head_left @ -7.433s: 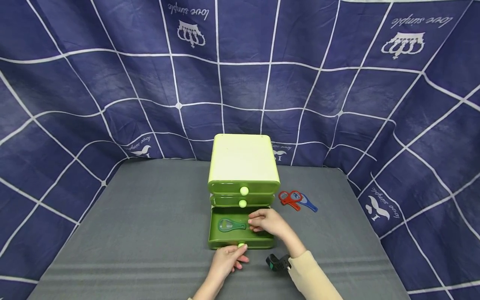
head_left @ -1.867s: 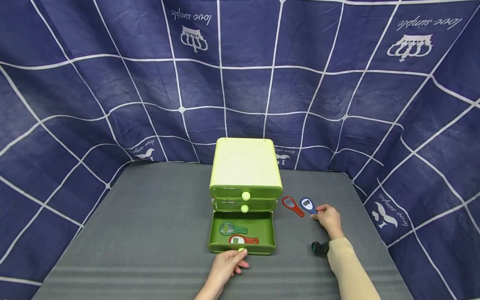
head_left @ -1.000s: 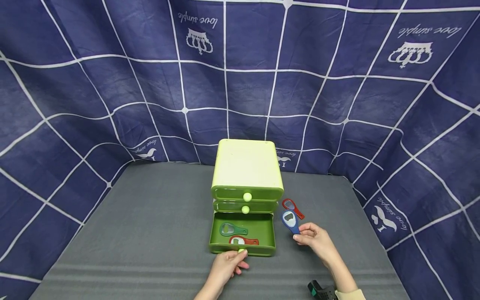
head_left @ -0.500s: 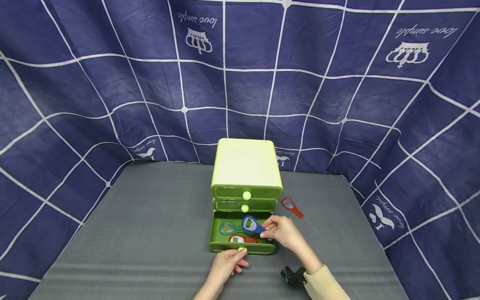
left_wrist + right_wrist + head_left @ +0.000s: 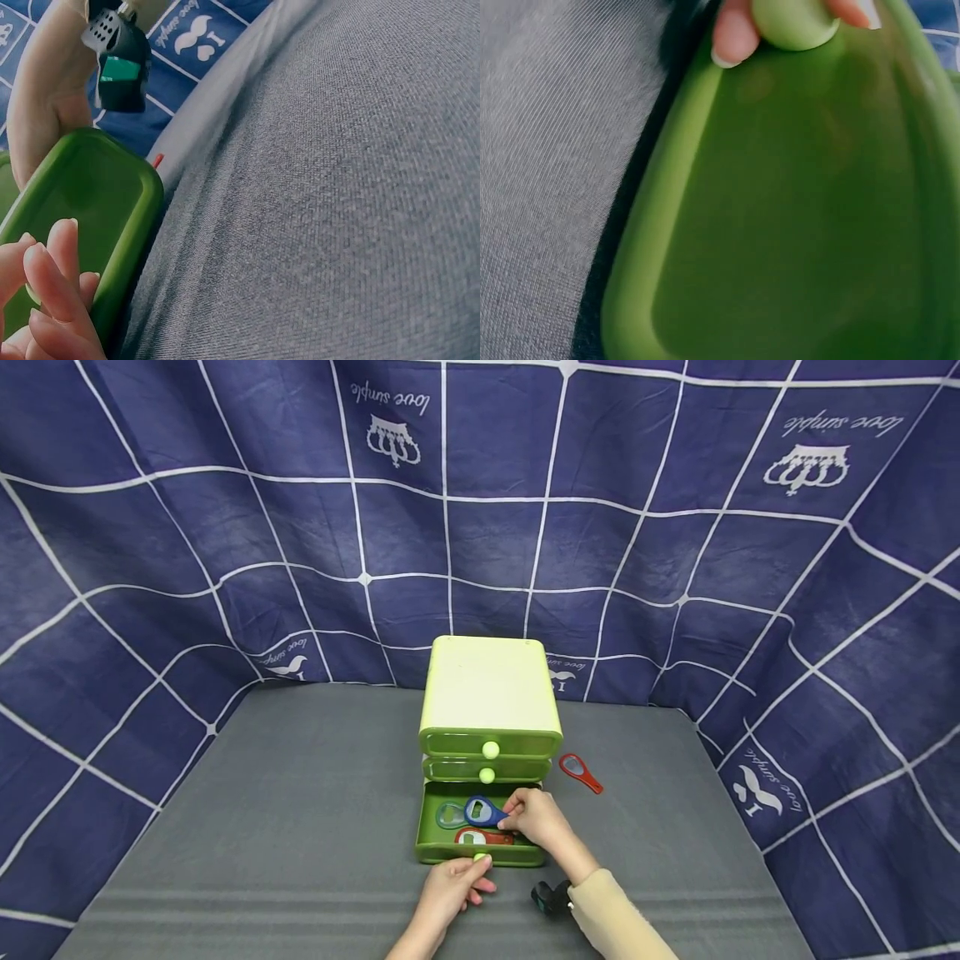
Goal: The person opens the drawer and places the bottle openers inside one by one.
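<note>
The bottom drawer (image 5: pixel 517 857) of a small green cabinet (image 5: pixel 491 685) is pulled out. My left hand (image 5: pixel 447 887) pinches its round knob (image 5: pixel 481 858), which shows large in the right wrist view (image 5: pixel 795 22). Inside the drawer, my right hand (image 5: pixel 542 820) holds a blue bottle opener (image 5: pixel 480 811) by its handle end. That opener overlaps a green bottle opener (image 5: pixel 447 815) and covers its handle. Nearer the drawer front lies a red bottle opener (image 5: pixel 471 837). In the left wrist view, the drawer front (image 5: pixel 105 210) hides what the right hand holds.
Another red bottle opener (image 5: pixel 581 772) lies on the grey cloth to the right of the cabinet. Two upper drawers with knobs (image 5: pixel 491 750) are closed. A dark blue checked curtain (image 5: pixel 495 535) stands behind and at both sides of the grey tabletop (image 5: pixel 300 810).
A red bottle opener went from the table into the drawer. My right hand then took the blue one from the table and brought it left into the drawer. My left hand stayed at the knob.
</note>
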Demonstrator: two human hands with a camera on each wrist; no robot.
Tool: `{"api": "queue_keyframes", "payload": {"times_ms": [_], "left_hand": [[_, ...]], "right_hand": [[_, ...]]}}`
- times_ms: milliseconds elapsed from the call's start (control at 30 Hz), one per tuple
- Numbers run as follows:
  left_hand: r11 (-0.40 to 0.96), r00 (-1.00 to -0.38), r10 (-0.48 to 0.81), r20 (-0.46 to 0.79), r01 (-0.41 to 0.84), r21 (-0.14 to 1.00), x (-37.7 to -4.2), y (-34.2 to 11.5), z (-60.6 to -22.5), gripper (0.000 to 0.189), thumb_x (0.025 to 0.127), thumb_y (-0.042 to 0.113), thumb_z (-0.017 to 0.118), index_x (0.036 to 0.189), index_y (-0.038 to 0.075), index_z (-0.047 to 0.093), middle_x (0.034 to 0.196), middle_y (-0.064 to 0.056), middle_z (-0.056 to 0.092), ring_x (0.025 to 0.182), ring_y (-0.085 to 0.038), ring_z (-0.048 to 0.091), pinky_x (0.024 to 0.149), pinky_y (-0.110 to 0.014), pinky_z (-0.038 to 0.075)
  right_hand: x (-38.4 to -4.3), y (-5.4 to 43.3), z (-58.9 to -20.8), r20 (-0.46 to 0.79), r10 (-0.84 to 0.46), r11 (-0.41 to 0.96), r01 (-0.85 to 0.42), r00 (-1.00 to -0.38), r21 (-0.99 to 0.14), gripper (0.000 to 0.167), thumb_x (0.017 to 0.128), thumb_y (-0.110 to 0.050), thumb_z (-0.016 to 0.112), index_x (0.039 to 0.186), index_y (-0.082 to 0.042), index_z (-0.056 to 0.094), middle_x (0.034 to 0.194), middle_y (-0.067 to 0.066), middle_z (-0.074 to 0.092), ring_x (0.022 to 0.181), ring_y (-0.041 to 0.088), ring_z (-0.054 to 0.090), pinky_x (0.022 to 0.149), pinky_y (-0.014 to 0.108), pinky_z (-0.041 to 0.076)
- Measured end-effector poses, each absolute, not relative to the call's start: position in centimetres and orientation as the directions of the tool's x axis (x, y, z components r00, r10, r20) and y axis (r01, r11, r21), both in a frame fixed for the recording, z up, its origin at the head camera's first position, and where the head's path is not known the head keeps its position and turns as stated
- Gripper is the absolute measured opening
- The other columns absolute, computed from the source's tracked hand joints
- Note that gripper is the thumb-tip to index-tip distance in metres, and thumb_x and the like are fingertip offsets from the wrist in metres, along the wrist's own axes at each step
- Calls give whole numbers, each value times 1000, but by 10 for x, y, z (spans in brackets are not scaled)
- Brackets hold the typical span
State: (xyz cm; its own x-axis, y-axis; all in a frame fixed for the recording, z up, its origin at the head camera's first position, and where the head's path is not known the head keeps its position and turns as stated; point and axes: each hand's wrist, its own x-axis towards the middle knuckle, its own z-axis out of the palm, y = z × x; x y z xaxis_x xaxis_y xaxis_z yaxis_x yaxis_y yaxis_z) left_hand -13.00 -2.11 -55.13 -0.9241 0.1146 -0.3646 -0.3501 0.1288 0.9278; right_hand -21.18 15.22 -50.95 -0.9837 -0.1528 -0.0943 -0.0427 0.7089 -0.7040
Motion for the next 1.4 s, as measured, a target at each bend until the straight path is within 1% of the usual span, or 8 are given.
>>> {"api": "queue_keyframes", "payload": {"times_ms": [167, 300, 467, 600, 800, 1000, 1267, 1400], "left_hand": [[126, -923, 116, -366, -352, 928, -130, -21, -552, 44, 91, 42, 68, 104, 0, 74, 72, 0, 75, 51, -2, 56, 47, -19, 38], [123, -927, 119, -355, -341, 932, -131, -21, -553, 44, 91, 41, 68, 104, -1, 73, 72, -1, 75, 51, -2, 55, 47, -18, 38], [122, -928, 119, -352, -338, 933, -131, -21, -553, 44, 91, 42, 68, 103, -1, 73, 72, 0, 75, 50, -1, 55, 46, -18, 37], [112, -932, 120, -343, -331, 937, -131, -21, -553, 44, 90, 41, 69, 103, -1, 73, 72, -2, 75, 50, -1, 55, 46, -17, 37], [105, -933, 123, -339, -328, 939, -131, -22, -553, 43, 91, 40, 68, 102, -1, 74, 71, -1, 74, 50, -1, 55, 46, -17, 37], [102, -936, 118, -332, -321, 942, -131, -23, -551, 42, 91, 39, 68, 101, -1, 74, 71, -2, 75, 50, -1, 55, 45, -17, 37], [121, -931, 115, -347, -334, 935, -130, -23, -550, 44, 91, 42, 68, 103, 0, 74, 72, -2, 75, 50, -1, 55, 46, -17, 37], [119, -932, 114, -343, -330, 936, -130, -23, -551, 43, 91, 41, 68, 102, -1, 74, 72, -2, 75, 50, -1, 55, 46, -17, 37]], "right_hand": [[-211, 148, -511, -60, -121, 759, -54, -991, -649, 16, 75, -12, 85, 82, -6, 71, 74, 2, 71, 65, 10, 64, 61, 28, 51], [-207, 149, -507, -29, -113, 739, -65, -993, -671, 14, 78, -12, 82, 86, -5, 72, 77, 4, 73, 68, 12, 68, 62, 28, 53], [-207, 168, -496, -25, -114, 624, -52, -993, -779, 16, 82, -13, 79, 93, -2, 73, 81, 6, 75, 69, 16, 70, 61, 29, 54], [-215, 197, -491, -87, -74, 484, 41, -993, -874, 22, 84, -11, 76, 99, 4, 71, 85, 11, 75, 74, 24, 72, 68, 35, 58], [-228, 242, -497, -131, 95, 316, 154, -987, -936, 28, 86, -5, 73, 108, 11, 65, 90, 9, 74, 77, 14, 70, 72, 28, 58], [-243, 271, -511, -108, 263, 360, 202, -959, -911, 33, 88, -8, 72, 115, 10, 64, 92, 10, 73, 77, 11, 70, 75, 31, 58], [-251, 294, -534, -75, 411, 486, 288, -908, -825, 30, 87, -14, 73, 110, 4, 67, 95, 18, 73, 68, 6, 59, 63, 24, 46], [-254, 296, -541, -72, 412, 548, 311, -908, -777, 33, 86, -19, 74, 110, 3, 67, 98, 19, 73, 73, 17, 63, 65, 28, 45]]}}
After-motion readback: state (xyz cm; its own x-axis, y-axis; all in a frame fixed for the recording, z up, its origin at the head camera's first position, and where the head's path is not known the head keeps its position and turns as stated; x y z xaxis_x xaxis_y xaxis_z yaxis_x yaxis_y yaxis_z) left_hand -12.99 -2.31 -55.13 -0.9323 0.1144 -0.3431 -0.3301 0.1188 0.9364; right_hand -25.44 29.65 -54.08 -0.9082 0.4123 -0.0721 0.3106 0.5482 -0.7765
